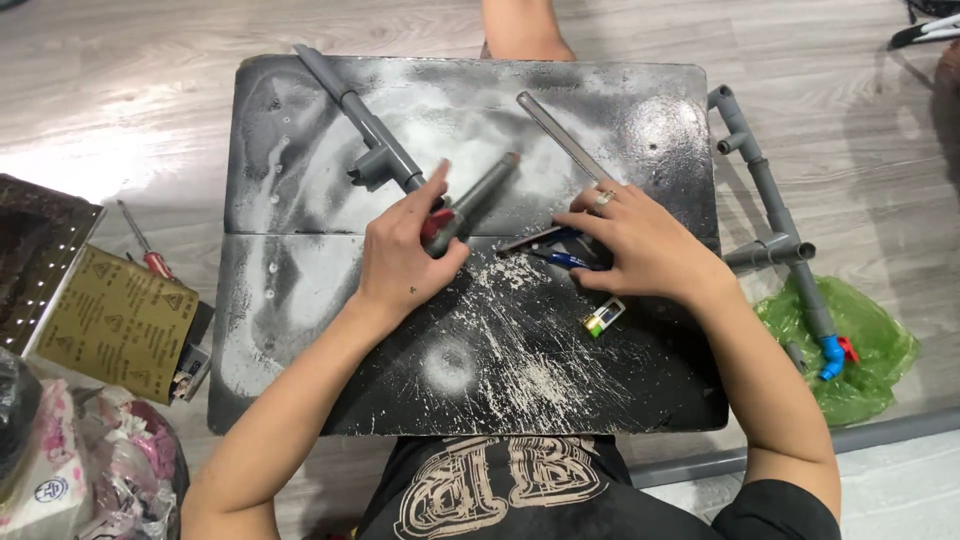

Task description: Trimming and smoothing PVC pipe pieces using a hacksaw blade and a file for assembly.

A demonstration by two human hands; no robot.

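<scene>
The left hand (410,255) is closed around a short grey pipe (470,205) with a red band at its near end, the forefinger raised off it. The pipe's long axis runs diagonally, from the palm up and away to the right, its open far end pointing toward the middle of the dark, dust-streaked worktop (300,330). The right hand (640,245), a ring on one finger, lies flat with fingers spread and loosely curled over a blue-handled tool (560,255), possibly a cutter or pen, since the fingers cover much of it; whether it is gripped or only pressed down I cannot tell. The tool lies just right of the pipe's near end, so the right hand is the nearer one to it.

A thin clear rod (560,130) rests beyond the right hand's fingertips. A longer grey pipe assembly with a tee (365,120) lies to the left, touching nothing held. A small green-and-white object (603,317) sits by the right wrist.
</scene>
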